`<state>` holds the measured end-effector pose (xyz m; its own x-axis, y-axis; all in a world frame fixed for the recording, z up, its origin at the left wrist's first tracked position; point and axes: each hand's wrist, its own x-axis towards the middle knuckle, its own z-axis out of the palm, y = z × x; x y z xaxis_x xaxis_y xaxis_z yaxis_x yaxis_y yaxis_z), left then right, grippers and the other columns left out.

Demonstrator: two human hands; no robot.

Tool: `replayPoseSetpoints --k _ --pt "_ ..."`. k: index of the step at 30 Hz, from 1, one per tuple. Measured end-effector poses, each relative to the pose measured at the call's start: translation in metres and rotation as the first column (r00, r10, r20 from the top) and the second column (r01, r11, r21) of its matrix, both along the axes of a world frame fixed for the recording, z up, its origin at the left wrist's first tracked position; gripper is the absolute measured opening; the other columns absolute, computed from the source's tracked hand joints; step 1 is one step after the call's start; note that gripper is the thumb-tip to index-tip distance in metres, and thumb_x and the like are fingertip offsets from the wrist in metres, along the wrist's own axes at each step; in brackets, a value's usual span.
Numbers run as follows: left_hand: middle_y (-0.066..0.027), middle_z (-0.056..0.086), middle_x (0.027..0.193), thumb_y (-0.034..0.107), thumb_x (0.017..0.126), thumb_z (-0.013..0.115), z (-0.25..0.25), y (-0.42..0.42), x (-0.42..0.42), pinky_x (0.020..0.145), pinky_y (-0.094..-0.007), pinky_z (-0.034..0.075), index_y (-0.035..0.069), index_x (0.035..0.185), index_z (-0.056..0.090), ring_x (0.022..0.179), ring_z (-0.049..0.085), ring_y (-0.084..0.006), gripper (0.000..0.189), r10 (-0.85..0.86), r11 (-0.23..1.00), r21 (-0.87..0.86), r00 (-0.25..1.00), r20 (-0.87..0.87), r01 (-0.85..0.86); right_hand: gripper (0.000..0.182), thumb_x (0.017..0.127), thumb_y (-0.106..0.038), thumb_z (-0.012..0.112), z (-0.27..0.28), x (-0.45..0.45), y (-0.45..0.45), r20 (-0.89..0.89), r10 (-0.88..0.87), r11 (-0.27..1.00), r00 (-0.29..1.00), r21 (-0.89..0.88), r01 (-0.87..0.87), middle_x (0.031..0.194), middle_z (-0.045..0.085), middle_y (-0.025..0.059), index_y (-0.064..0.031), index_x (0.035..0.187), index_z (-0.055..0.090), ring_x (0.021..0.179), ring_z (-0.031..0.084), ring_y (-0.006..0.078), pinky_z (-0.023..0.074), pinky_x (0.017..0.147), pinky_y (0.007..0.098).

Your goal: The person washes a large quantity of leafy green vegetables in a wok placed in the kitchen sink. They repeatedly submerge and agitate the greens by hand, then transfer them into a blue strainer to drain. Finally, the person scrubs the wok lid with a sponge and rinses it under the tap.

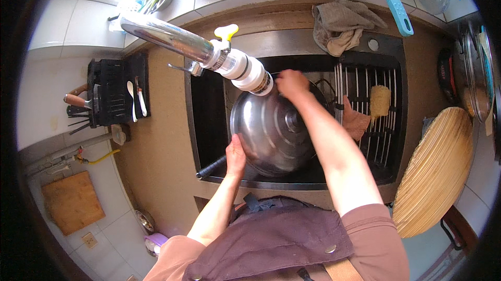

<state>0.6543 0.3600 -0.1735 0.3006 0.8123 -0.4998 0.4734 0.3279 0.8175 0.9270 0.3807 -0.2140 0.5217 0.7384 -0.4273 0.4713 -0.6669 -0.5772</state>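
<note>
A round, shiny metal pan lid (260, 136) with a round knob lies in a dark sink (207, 124), its knob side facing the camera. My left hand (236, 157) grips the lid's left rim, the thumb on its outer face. Beneath it a black pan handle (213, 167) points to the lower left; the rest of that pan is mostly hidden. My right hand (291, 85) is at the lid's upper edge with its fingers curled, just right of the faucet's white nozzle (254, 77). Whether it holds something there cannot be told.
The metal faucet (168, 38) reaches over the sink from the upper left. A rack (385, 124) with a loofah piece (379, 101) and a pink cloth (355, 120) spans the sink's right side. A grey rag (344, 22) hangs behind. Right stands a woven bamboo tray (434, 175); left, a knife holder (105, 93).
</note>
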Motion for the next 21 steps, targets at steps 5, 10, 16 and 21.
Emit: replayPoseSetpoints --k 5,10,16,21 --pt "-0.0056 0.058 0.094 0.023 0.096 0.039 0.032 -0.025 -0.010 0.078 -0.0278 0.043 0.001 0.105 0.053 0.086 0.052 -0.0137 0.028 -0.392 0.918 0.070 0.920 -0.002 0.391 0.023 0.076 -0.020 0.064 0.002 0.019 -0.043 -0.351 -0.106 0.874 0.930 0.413 0.255 0.090 0.067 0.0131 -0.0034 0.092 0.067 0.088 0.063 0.0242 0.0479 0.079 0.0334" --pt "-0.0107 0.057 0.107 0.031 0.094 0.044 0.036 0.045 0.057 0.087 -0.0303 0.042 0.002 0.125 0.045 0.099 0.052 -0.0170 0.043 -0.051 0.955 -0.283 0.990 0.134 0.087 0.028 0.074 -0.017 0.067 0.063 -0.016 -0.081 -0.381 -0.105 0.752 0.919 0.574 0.324 0.095 0.065 0.0099 -0.0029 0.098 0.063 0.088 0.060 0.0213 0.0464 0.080 0.0322" --pt "-0.0195 0.049 0.068 0.025 0.095 0.040 0.023 0.041 0.088 0.062 -0.0369 0.041 -0.001 0.081 0.051 0.063 0.050 -0.0262 0.032 -0.366 0.830 0.428 0.928 -0.064 0.357 0.018 0.068 -0.019 0.068 0.118 -0.059 -0.081 0.308 0.048 0.741 0.950 0.627 -0.240 0.087 0.061 0.0049 -0.0101 0.083 0.063 0.083 0.055 0.0243 0.0469 0.072 0.0351" --pt "-0.0204 0.051 0.070 0.027 0.096 0.040 0.047 0.015 0.081 0.060 -0.0374 0.042 0.001 0.084 0.051 0.061 0.050 -0.0310 0.031 -0.384 0.789 0.465 0.913 -0.136 0.401 0.015 0.073 -0.028 0.059 0.074 0.029 -0.049 0.155 -0.170 0.970 0.973 0.198 0.138 0.083 0.064 0.0075 -0.0142 0.074 0.067 0.085 0.057 0.0280 0.0488 0.074 0.0413"
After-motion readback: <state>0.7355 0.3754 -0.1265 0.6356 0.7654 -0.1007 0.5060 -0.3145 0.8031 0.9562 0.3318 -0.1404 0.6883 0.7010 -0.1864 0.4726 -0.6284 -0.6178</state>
